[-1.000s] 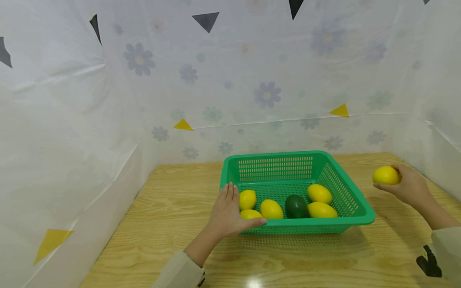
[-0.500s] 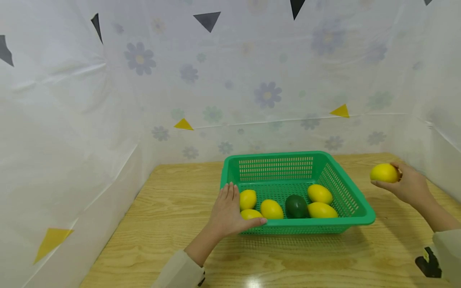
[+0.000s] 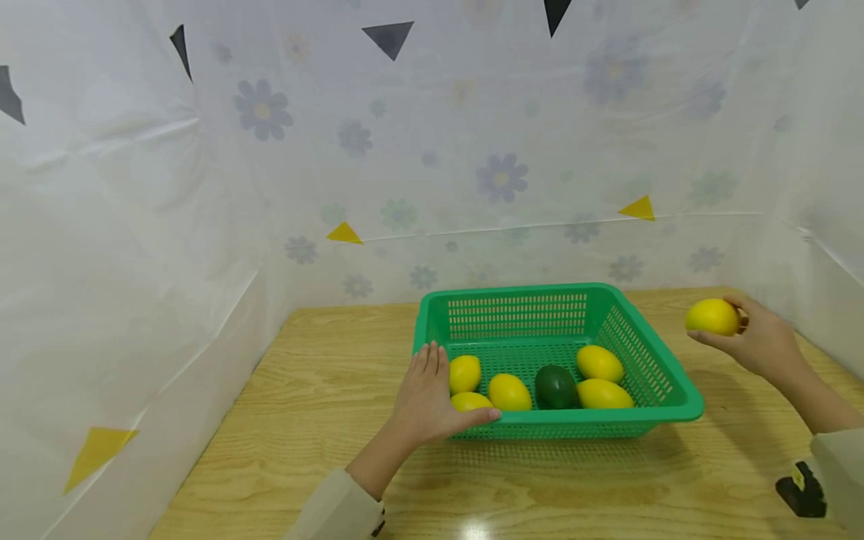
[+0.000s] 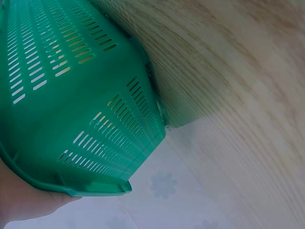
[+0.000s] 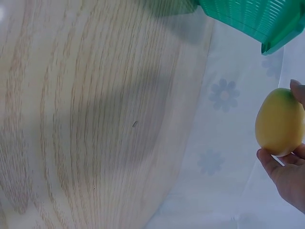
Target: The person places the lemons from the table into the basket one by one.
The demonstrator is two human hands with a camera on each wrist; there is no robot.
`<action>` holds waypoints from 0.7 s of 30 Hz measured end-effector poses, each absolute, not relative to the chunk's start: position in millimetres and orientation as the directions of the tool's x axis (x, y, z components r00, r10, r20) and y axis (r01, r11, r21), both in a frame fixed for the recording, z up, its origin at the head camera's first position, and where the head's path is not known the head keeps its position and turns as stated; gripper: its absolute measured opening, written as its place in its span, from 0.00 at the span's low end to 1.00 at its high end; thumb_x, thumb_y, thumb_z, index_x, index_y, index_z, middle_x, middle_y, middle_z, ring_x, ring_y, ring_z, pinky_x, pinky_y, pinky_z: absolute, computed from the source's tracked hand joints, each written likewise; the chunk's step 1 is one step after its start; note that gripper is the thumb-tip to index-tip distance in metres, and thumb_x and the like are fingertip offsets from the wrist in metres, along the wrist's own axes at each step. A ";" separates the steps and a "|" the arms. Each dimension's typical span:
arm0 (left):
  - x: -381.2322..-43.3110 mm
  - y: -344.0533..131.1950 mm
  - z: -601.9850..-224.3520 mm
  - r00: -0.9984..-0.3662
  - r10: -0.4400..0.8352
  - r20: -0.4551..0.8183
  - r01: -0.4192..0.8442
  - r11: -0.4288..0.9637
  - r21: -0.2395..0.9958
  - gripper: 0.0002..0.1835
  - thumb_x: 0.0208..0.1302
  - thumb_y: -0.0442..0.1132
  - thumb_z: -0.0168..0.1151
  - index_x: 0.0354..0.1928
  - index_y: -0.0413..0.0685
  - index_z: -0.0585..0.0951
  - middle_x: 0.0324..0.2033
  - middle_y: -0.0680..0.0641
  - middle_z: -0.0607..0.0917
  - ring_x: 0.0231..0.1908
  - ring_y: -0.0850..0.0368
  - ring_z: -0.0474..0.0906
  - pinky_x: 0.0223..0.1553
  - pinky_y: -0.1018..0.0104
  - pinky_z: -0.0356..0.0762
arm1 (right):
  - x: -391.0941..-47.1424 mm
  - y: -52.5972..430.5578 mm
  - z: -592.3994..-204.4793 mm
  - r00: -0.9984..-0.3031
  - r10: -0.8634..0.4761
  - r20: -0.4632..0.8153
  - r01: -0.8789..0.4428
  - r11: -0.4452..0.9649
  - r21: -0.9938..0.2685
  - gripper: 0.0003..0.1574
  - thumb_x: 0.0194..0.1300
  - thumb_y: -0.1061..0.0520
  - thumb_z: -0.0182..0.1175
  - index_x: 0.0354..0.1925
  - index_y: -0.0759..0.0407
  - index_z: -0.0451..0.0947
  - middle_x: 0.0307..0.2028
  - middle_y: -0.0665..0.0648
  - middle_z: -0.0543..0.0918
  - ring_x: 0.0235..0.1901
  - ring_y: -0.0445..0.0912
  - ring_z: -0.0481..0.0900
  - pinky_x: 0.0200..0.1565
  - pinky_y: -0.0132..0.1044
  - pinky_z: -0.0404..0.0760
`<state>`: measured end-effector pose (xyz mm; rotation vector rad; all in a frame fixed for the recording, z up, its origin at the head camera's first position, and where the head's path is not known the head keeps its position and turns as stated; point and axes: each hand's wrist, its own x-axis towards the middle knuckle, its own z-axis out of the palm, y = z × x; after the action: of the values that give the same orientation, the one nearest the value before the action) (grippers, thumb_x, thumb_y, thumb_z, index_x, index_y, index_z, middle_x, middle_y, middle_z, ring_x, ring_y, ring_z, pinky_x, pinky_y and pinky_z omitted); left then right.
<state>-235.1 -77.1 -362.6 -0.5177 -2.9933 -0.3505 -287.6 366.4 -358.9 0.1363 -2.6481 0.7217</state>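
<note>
Right hand: the right hand (image 3: 759, 341) held a yellow lemon (image 3: 712, 316) pinched between thumb and fingertips, raised above the wooden table (image 3: 324, 375), to the right of the green basket (image 3: 668, 375) and apart from it.
Right wrist view: the lemon (image 5: 279, 122) showed a greenish tip, with fingertips (image 5: 271, 160) under it and the basket corner (image 5: 267, 19) at the top.
Left hand: the left hand (image 3: 425, 397) gripped the near-left corner of the basket, thumb curled over the near rim, fingers laid straight along the left wall.
Left wrist view: the basket (image 4: 71, 95) filled the frame, with the palm (image 4: 24, 200) under its rim.
Basket contents: five yellow lemons (image 3: 509, 391) and one dark green fruit (image 3: 556, 386) lay on the basket floor.
Surroundings: a white flower-print sheet (image 3: 499, 180) enclosed the table.
</note>
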 end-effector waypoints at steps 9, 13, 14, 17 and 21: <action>-234.2 -76.9 -361.8 -0.939 0.324 0.118 0.342 0.918 0.202 0.63 0.49 0.80 0.45 0.70 0.32 0.50 0.70 0.34 0.48 0.72 0.41 0.43 0.72 0.52 0.45 | -290.0 357.2 -357.7 -0.896 -0.017 0.443 -0.253 0.840 -0.480 0.43 0.56 0.51 0.65 0.59 0.78 0.60 0.48 0.82 0.67 0.42 0.77 0.69 0.28 0.57 0.78; -234.2 -77.3 -362.1 -0.939 0.324 0.117 0.342 0.917 0.204 0.63 0.48 0.80 0.44 0.70 0.32 0.50 0.70 0.34 0.48 0.72 0.41 0.42 0.72 0.52 0.45 | -290.5 351.1 -356.0 -0.883 -0.020 0.468 -0.268 0.841 -0.470 0.42 0.56 0.51 0.66 0.57 0.78 0.62 0.47 0.82 0.68 0.41 0.76 0.70 0.29 0.58 0.79; -234.1 -77.4 -362.1 -0.939 0.324 0.119 0.342 0.917 0.205 0.63 0.48 0.80 0.44 0.70 0.32 0.50 0.70 0.34 0.48 0.72 0.41 0.42 0.72 0.52 0.45 | -290.4 349.4 -355.3 -0.882 -0.019 0.471 -0.269 0.841 -0.470 0.42 0.56 0.51 0.66 0.57 0.78 0.62 0.47 0.82 0.68 0.41 0.76 0.70 0.29 0.58 0.79; -234.4 -77.5 -362.4 -0.939 0.323 0.117 0.341 0.918 0.201 0.64 0.48 0.80 0.45 0.70 0.32 0.50 0.71 0.34 0.48 0.72 0.41 0.42 0.72 0.52 0.45 | -290.1 344.3 -352.9 -0.886 -0.014 0.463 -0.263 0.837 -0.480 0.43 0.56 0.51 0.66 0.57 0.79 0.61 0.48 0.82 0.67 0.42 0.76 0.70 0.30 0.58 0.79; -234.8 -77.2 -362.2 -0.940 0.320 0.114 0.337 0.920 0.199 0.63 0.48 0.80 0.45 0.70 0.32 0.49 0.71 0.34 0.47 0.72 0.41 0.42 0.72 0.52 0.45 | -290.5 338.2 -350.8 -0.898 -0.013 0.441 -0.256 0.829 -0.497 0.44 0.56 0.50 0.66 0.58 0.79 0.60 0.49 0.82 0.66 0.43 0.76 0.70 0.31 0.57 0.80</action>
<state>-234.8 -77.2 -362.2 -0.5146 -2.9999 -0.3322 -290.5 338.2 -350.8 0.1997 -2.5851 0.7859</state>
